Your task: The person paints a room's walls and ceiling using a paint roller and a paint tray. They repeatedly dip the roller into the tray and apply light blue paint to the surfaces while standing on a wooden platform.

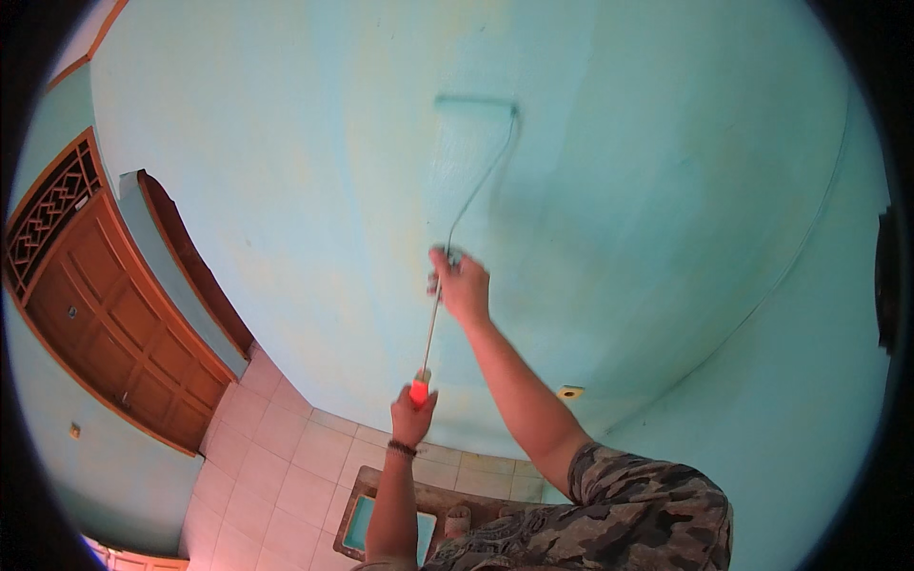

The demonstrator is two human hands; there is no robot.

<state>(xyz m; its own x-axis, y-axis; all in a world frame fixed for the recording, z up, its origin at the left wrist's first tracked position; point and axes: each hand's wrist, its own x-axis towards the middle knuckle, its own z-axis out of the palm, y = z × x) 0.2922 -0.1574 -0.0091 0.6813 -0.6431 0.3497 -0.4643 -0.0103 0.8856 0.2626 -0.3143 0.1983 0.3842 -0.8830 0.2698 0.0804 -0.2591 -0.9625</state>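
A paint roller is held up against the turquoise wall (385, 235). Its roller head (471, 100) lies nearly level on the wall, beside a wet, shiny patch of paint. From the head's right end, a bent metal rod (475, 193) runs down to a red-orange handle (420, 391). My left hand (410, 421), with a dark bracelet at the wrist, is wrapped around that handle. Higher up, my right hand (465, 285) grips the rod about midway; its fingers look stained with paint.
Below me, a rectangular tray (426, 532) with turquoise paint rests on a brown board or bench (421, 492). A power socket (570, 392) is set low in the wall. To the left are a panelled wooden door (136, 314) and pale floor tiles (260, 446).
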